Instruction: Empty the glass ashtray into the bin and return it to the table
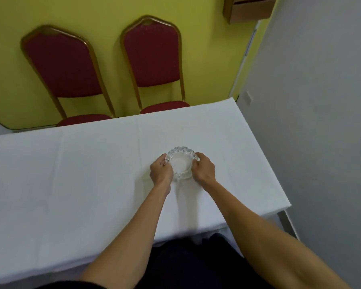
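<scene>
The glass ashtray (181, 162) stands on the white-covered desk (92, 174), between the left hand (161, 171) and the right hand (203, 168), whose fingers (198, 155) curl narrowly against its scalloped rim on both sides, so both hands appear to hold it. Whether it is being picked up or set back I cannot tell, and no bin is visible. To do this step well, I think the fingers should press evenly from both sides and keep the ashtray level, because smooth glass can slip.

light even, soft, moderately bright | faint shadows under forearms on tablecloth (71, 174) | slight blur | edges bowed
</scene>
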The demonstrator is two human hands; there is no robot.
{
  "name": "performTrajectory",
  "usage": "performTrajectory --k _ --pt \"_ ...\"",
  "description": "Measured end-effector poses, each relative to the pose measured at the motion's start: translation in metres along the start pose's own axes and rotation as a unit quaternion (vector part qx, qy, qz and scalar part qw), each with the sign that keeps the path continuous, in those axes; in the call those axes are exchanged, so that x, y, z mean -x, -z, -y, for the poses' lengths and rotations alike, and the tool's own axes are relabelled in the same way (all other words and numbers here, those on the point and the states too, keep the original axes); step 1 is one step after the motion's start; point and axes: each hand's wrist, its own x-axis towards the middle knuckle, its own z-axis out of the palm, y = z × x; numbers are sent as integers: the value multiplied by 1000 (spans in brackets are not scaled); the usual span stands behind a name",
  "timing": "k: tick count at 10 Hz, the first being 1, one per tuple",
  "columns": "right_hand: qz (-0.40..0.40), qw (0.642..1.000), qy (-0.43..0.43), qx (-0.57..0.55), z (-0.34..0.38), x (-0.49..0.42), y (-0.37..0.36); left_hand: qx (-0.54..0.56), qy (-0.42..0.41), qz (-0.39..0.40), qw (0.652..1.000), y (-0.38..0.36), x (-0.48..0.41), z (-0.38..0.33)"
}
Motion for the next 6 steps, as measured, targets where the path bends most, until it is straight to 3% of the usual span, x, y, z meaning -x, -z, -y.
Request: performTrajectory --k 3,5,6 --pt "32 998 30 49 -1 -29 1 -25 -12 -69 997 -25 -12 7" --pt "73 992 47 91 -3 -40 12 -72 -22 -75 994 -27 -9 3" --pt "71 990 29 121 3 -51 22 -146 -58 -35 987 -21 -7 -17"
